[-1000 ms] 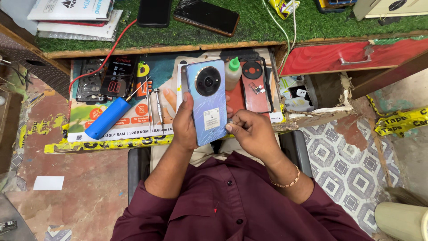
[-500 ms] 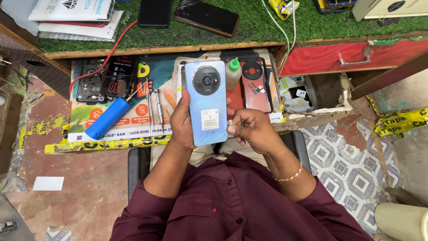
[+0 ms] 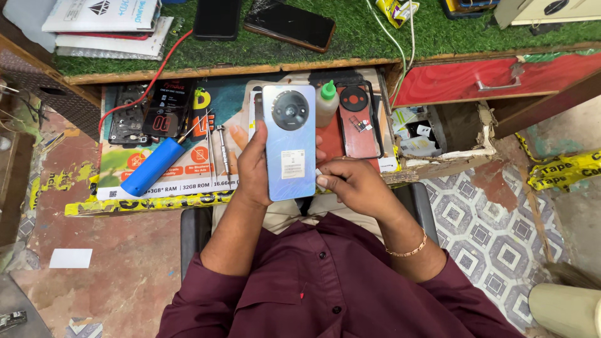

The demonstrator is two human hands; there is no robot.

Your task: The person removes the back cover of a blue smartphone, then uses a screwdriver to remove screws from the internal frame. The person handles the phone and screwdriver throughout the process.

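Item: light blue smartphone (image 3: 289, 143), back side up, round black camera module at its 12 o'clock end, small white sticker mid-body. Held upright over the lap, just in front of the tabletop (image 3: 350, 44). Left hand (image 3: 253, 164) grasps it from 9 o'clock, fingers wrapped behind. Right hand (image 3: 350, 183) touches its lower edge at 4 o'clock, fingers curled. Nearby: blue cylinder (image 3: 152, 168) at 9 o'clock; small green-capped bottle (image 3: 326, 104) at 2 o'clock

Poster-covered board (image 3: 188, 181) — blue cylinder (image 3: 152, 167), screwdriver (image 3: 222, 147), glue bottle (image 3: 326, 103).
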